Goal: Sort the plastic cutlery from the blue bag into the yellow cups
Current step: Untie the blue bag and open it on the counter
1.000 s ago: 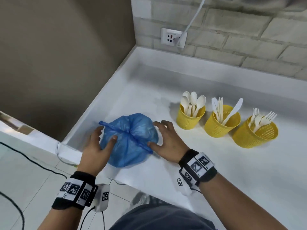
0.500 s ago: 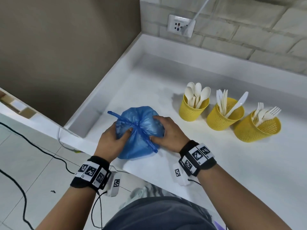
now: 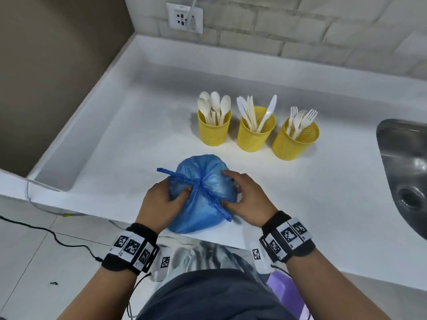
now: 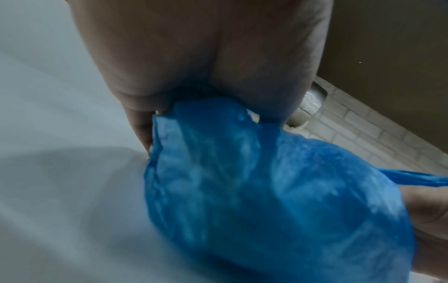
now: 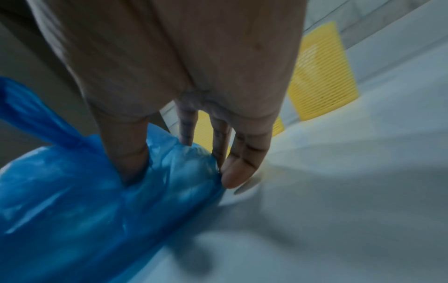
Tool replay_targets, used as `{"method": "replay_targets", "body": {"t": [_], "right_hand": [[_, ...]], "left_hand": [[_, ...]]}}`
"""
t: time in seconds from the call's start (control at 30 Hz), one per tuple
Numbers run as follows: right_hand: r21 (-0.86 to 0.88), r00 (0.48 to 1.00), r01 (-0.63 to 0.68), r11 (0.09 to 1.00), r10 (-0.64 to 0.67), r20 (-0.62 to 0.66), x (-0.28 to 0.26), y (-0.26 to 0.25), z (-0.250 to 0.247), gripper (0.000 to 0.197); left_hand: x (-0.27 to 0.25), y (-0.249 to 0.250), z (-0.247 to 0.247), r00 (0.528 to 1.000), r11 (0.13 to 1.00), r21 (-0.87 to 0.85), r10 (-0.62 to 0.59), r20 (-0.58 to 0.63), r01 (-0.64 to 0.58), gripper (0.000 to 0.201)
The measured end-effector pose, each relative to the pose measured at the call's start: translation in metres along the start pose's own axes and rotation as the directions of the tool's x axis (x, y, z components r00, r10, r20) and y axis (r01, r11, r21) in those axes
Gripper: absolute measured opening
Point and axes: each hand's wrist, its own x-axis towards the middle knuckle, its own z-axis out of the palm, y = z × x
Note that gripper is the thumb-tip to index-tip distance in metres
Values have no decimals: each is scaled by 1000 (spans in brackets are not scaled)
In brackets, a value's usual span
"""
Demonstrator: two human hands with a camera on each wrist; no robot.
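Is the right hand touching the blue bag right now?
Touching. The right wrist view shows the right hand with its thumb and fingertips pressed into the blue bag.

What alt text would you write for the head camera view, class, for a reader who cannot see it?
Two hands, the left hand and the right hand, grip a knotted blue bag near the front edge of a white counter. Behind it stand three yellow cups holding white plastic spoons, knives and forks; a steel sink lies at right.
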Motion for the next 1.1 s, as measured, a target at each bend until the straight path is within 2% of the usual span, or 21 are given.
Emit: {"method": "replay_targets", "body": {"t": [0.27,0.5,0.53,0.6,0.67,0.73,0.83,0.9,0.97,1.03,1.1], "right_hand": [[-70,986,-111,991,101,-134,-45,40,-56,68],[-36,918,-214,976,189,-348,-49,53,-83,47],[-24,908,-207,978,183,-376,-51,51,-85,43],[-20,889,-164,986,139,-436,-55,46,-87,37],[-35,873,-90,995,62,-483,-60,39,-85,32],[-51,862,-8,999,-19,-507,-63,32,-81,27],[-128,855,70,989,-125,-503,-65,21,-74,23],[-214,870,88,973,-180,-459,-66,14,-69,23],[-301,889,87,949,-211,-405,-64,11,-65,24],[-347,906,68,935,-204,-372,-61,8,-62,26],[-379,913,37,925,-186,-363,-57,7,-62,25]], "left_hand": [[-19,40,57,988,996,8,88,131,-90,31],[-42,62,80,972,981,-162,135,191,-104,7],[-43,59,79,974,974,-203,139,179,-102,14],[-41,52,78,984,968,-238,117,131,-83,41],[-42,48,76,995,975,-209,88,50,-76,57],[-45,49,74,988,976,-164,135,-78,-146,57],[-49,59,72,917,946,16,317,-240,-323,51],[-45,67,72,875,905,141,425,-232,-402,41],[-38,75,75,847,854,237,505,-167,-463,29],[-26,85,77,847,823,310,524,-92,-476,26],[-13,94,80,878,823,354,478,-12,-443,34]]}}
